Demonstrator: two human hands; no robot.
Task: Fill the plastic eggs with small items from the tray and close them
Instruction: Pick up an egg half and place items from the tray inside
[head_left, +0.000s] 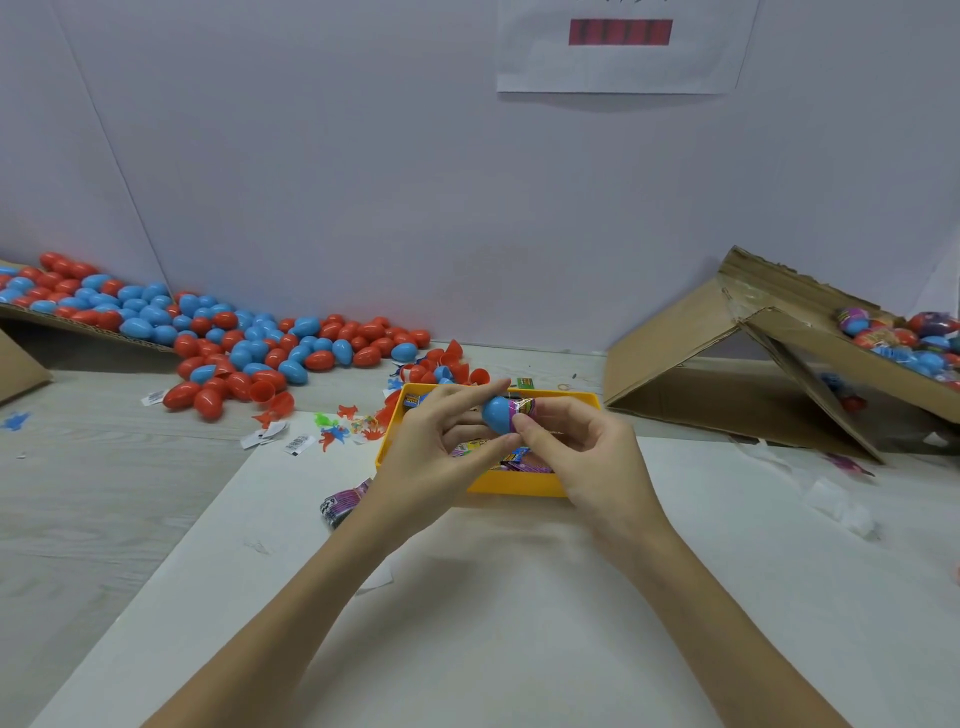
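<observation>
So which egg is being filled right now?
Find the yellow plastic tray mid-table. Just above it, the left hand and right hand hold a blue plastic egg half. Unlike the piled eggs, a purple wrapper sticks out.

Single head-mounted wide-angle view, directed forward and downward from above the near edge of the table (104, 493). Both forearms are seen entering from the bottom edge, and the left hand (441, 441) and right hand (587, 457) are framed close to the lens, just below centre. The yellow tray (524, 483) is seen directly beyond them. The white wall (363, 182) fills the upper half. Straight lines are bowed towards the margins by lens distortion. No second view is provided.
</observation>
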